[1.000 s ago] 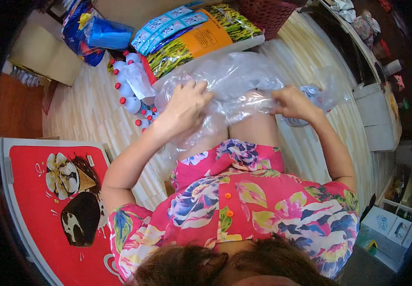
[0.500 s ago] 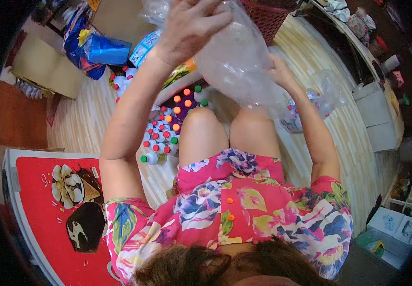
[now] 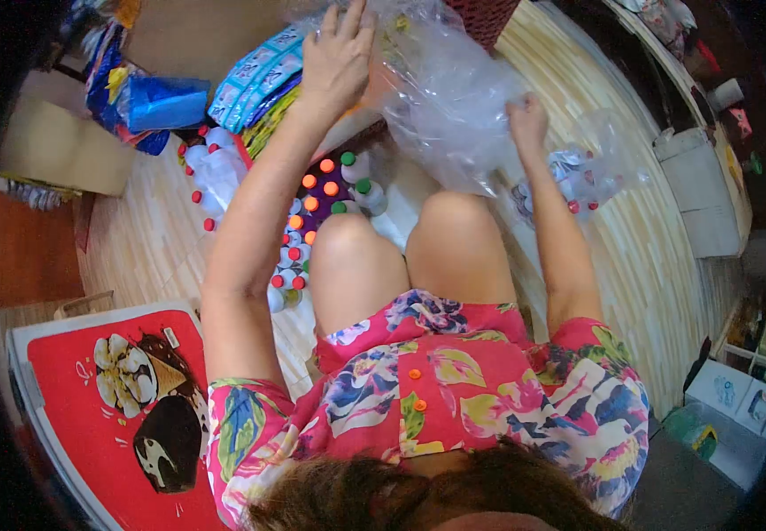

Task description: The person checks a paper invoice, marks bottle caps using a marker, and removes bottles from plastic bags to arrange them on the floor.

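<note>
A large clear plastic bag [image 3: 454, 97] stretches above my knees in the head view. My right hand [image 3: 527, 122] is closed on the bag's right edge, fingers curled. On the other side, my left hand [image 3: 339, 66] has its fingers extended and slightly apart by the bag's left part; whether it touches the film is hard to see. Under the bag and left of my knees stand several bottles with orange caps [image 3: 320, 196], red caps and green caps. Beyond my right forearm lies another clear bag [image 3: 582, 177] with red-capped bottles inside.
Blue printed sachet packs [image 3: 259, 78] lie beyond my left forearm. A blue plastic bag [image 3: 166, 103] is farther left, near more red-capped bottles [image 3: 215, 173]. A dark red basket [image 3: 487, 19] stands ahead. A red freezer lid [image 3: 91, 389] is at lower left, a white box [image 3: 700, 190] at right.
My left hand has moved left and its fingers have straightened. The bag has spread out and shifted, with my right hand still on its edge. The view has shifted slightly.
</note>
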Motion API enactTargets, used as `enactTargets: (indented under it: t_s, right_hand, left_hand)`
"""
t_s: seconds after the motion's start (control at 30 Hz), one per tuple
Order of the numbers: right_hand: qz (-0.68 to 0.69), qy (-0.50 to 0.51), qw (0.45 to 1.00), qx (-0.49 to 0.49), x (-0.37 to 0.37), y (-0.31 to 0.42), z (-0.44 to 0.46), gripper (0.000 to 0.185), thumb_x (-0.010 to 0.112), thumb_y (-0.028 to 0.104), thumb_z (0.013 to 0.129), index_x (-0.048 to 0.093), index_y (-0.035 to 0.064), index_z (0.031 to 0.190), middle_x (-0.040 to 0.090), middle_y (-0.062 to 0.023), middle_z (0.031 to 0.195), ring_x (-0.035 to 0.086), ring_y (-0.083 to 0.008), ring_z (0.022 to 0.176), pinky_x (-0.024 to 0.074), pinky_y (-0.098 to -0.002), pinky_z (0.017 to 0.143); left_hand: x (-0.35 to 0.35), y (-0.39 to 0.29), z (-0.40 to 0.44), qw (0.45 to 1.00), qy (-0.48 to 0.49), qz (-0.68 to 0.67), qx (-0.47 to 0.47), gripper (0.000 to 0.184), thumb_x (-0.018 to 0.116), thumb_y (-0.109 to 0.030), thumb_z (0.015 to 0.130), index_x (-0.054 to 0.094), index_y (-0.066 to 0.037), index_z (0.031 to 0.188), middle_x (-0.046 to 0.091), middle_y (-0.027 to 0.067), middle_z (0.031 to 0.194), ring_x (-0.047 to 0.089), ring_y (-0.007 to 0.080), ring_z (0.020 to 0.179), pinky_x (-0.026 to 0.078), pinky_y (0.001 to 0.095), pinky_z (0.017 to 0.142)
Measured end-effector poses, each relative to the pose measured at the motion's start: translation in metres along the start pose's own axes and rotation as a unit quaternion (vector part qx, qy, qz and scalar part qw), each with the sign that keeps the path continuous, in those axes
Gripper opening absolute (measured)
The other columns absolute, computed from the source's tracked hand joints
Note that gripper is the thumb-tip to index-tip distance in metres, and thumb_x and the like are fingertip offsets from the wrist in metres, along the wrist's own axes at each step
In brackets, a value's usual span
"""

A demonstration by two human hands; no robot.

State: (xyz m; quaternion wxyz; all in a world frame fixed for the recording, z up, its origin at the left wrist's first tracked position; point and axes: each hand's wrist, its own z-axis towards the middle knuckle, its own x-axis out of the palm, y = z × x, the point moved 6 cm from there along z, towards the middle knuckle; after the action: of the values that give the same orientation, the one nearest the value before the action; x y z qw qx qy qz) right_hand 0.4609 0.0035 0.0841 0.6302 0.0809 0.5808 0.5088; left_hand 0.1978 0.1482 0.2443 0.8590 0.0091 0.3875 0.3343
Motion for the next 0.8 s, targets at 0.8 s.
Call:
enactTargets:
  t_s: [0.8]
  right_hand:
    - [-0.544, 0.089, 0.830, -0.082, -0.110, -0.157, -0.072, 0.026, 0.052, 0.014, 0.077, 0.058, 0.0073, 0.101, 0.058, -0.0129, 0.109, 0.046, -0.0323, 0.113, 0.0321, -0.0624, 0.084]
  left_hand:
    - [0.008, -0.154, -0.030, 0.913, 0.325, -0.242, 0.051, 0.044, 0.062, -0.023, 0.076, 0.053, -0.012, 0.118, 0.050, 0.0133, 0.123, 0.031, 0.0390, 0.126, 0.014, 0.0677, 0.098]
